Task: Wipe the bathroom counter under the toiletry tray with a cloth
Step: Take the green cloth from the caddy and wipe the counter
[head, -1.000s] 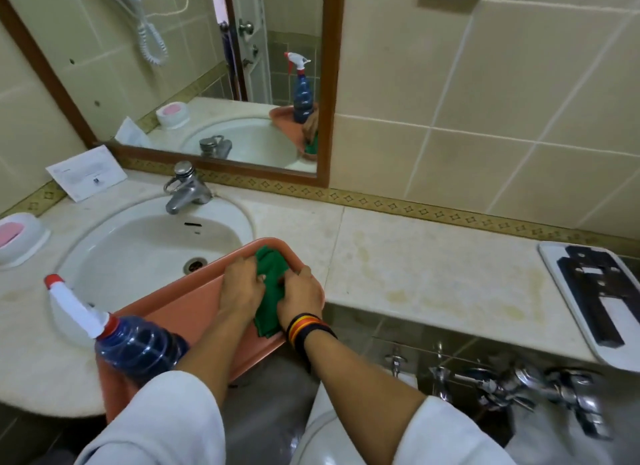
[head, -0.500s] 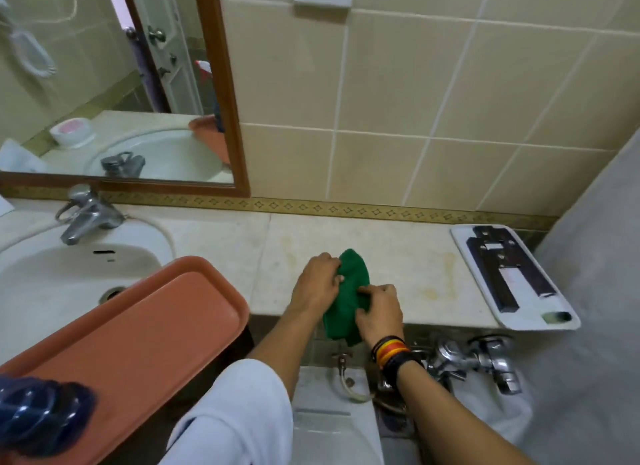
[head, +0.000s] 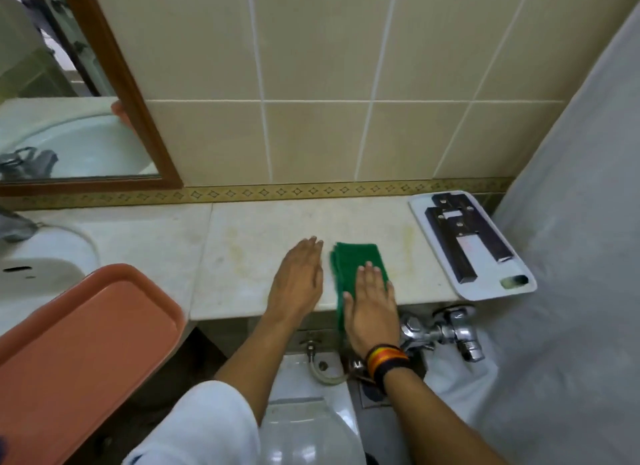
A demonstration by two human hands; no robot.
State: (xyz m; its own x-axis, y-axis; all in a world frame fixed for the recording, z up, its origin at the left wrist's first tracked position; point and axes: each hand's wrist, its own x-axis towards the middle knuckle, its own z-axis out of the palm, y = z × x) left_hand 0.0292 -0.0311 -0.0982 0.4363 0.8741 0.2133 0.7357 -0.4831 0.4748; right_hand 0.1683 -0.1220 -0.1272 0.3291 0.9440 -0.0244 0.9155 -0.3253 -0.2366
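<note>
A folded green cloth lies flat on the pale marble counter, its near end hanging over the front edge. My right hand, with a striped wristband, presses palm-down on the cloth's near half. My left hand rests flat on the bare counter just left of the cloth, fingers together, holding nothing. The orange toiletry tray sits at the lower left, over the sink's edge and apart from both hands. Yellowish stains mark the counter around the cloth.
A white sink is at the left under a wood-framed mirror. A white tray with a black bracket sits at the counter's right end. Below the edge are a chrome valve and a toilet. A grey curtain hangs at the right.
The cloth went from bunched between both hands above the orange tray to spread flat on the counter to the right. My left hand has let go of it. The view swung right.
</note>
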